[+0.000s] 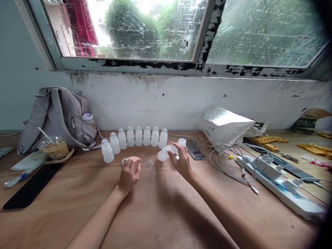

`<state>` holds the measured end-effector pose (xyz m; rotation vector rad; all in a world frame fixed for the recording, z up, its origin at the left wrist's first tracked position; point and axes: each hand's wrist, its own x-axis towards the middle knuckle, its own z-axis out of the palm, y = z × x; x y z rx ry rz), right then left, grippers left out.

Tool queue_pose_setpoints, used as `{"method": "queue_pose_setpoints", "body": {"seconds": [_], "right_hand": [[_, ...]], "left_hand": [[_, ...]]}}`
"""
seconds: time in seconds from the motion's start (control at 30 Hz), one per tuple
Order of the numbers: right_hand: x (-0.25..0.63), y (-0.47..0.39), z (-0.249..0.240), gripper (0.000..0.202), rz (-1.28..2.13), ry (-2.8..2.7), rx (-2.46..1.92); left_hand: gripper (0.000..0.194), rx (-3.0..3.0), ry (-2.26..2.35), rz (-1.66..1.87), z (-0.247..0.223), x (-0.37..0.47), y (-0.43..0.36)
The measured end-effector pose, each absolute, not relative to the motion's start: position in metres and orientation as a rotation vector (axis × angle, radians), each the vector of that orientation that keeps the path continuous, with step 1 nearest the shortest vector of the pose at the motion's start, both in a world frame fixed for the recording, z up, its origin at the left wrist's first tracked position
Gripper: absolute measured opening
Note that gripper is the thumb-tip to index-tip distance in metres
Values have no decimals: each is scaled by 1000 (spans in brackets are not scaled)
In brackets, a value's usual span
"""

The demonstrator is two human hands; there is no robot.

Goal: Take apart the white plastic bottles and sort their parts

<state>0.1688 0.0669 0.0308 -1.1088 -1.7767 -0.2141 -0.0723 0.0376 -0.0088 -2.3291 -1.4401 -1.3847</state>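
Low over the table, my left hand (129, 173) has loosely bent fingers with the thumb apart, and nothing shows in its grasp. A clear ring-shaped piece (124, 160) peeks out behind its fingers, partly hidden. Between my hands lies a small clear teat-like part (149, 162). My right hand (181, 160) is open, thumb and fingers spread at a frosted white bottle (163, 154) on its side; whether they touch is unclear. An uncapped bottle (182, 141) stands partly behind that hand. Several frosted baby bottles with clear domed tops (138, 136) form a curved row.
A grey backpack (58, 114), iced drink (54, 147) and black phone-like slab (32, 186) are on the left. Beyond my right hand are a phone (194, 149), white plastic bag (225, 122), coiled cables (220, 169) and power strip (280, 186). A wall with a window (135, 31) borders the table.
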Motion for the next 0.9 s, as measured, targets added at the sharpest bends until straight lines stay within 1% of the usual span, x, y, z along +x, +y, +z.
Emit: {"method": "queue_pose_setpoints", "body": {"seconds": [0.1,0.23,0.3,0.4,0.5,0.6,0.7,0.9], "right_hand": [[157,41,19,27,28,-1616,-1057],[141,21,2,23,538,-1357,-1087],[137,18,-2,21,785,-1257,-1055],[137,19,-3,23,1144,-1172,-1013],[140,21,-3,29,1371,-1137,-1031],[140,21,-5,33,1464,-1096,-1056],[137,19,-6,33,1436,-1061,-1081],[133,15,-3,27,1417,-925,-1044]], "left_hand": [[28,-2422,-1364,-1403,-5,-61,26],[50,-2571,-1298,-1361,-1,-48,16],[50,-2614,-1246,-1350,-3,-46,16],[42,-2670,-1196,-1324,-7,-49,18],[42,-2707,-1105,-1288,-11,-51,19],[42,-2711,-1006,-1284,-10,-51,18],[41,-2714,-960,-1311,-7,-49,15],[43,-2726,-962,-1533,-3,-44,12]]}}
